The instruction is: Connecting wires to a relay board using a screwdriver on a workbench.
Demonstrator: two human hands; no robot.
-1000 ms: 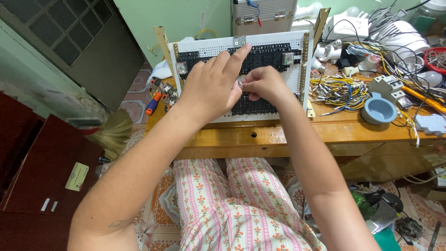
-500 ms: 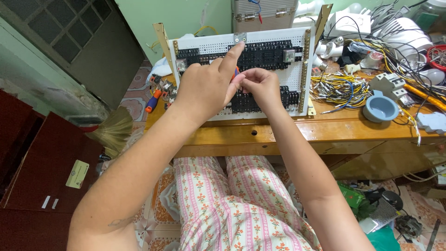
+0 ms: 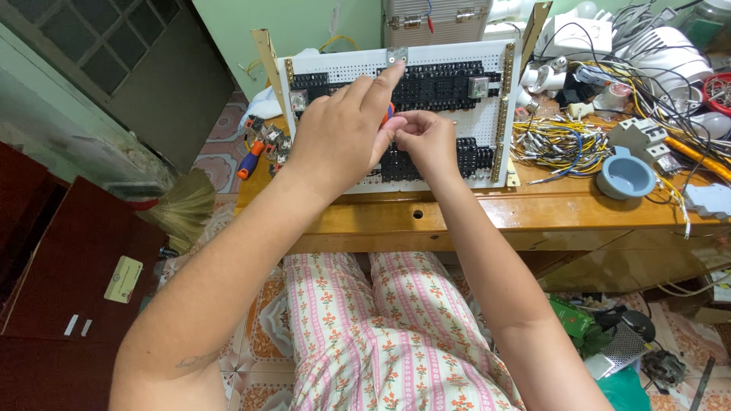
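Note:
A white perforated panel (image 3: 457,122) with rows of black relay sockets (image 3: 434,87) leans upright on the wooden desk (image 3: 533,213). My left hand (image 3: 339,133) lies over the panel's middle, its index finger stretched up to the top edge and its thumb hidden. My right hand (image 3: 428,141) is bunched beside it, fingertips pinched on a small orange-handled tool (image 3: 389,113) that shows only as a sliver between the two hands. Whether the left hand also grips something is hidden.
A bundle of loose yellow, white and blue wires (image 3: 560,141), a blue-grey round cup (image 3: 624,176) and grey breakers (image 3: 638,135) lie right of the panel. An orange-and-blue screwdriver (image 3: 250,160) and small relays (image 3: 270,141) sit at its left. A dark red cabinet (image 3: 68,289) stands at left.
Both hands have shifted slightly up the panel and drawn closer together. The left index finger now reaches the panel's top edge.

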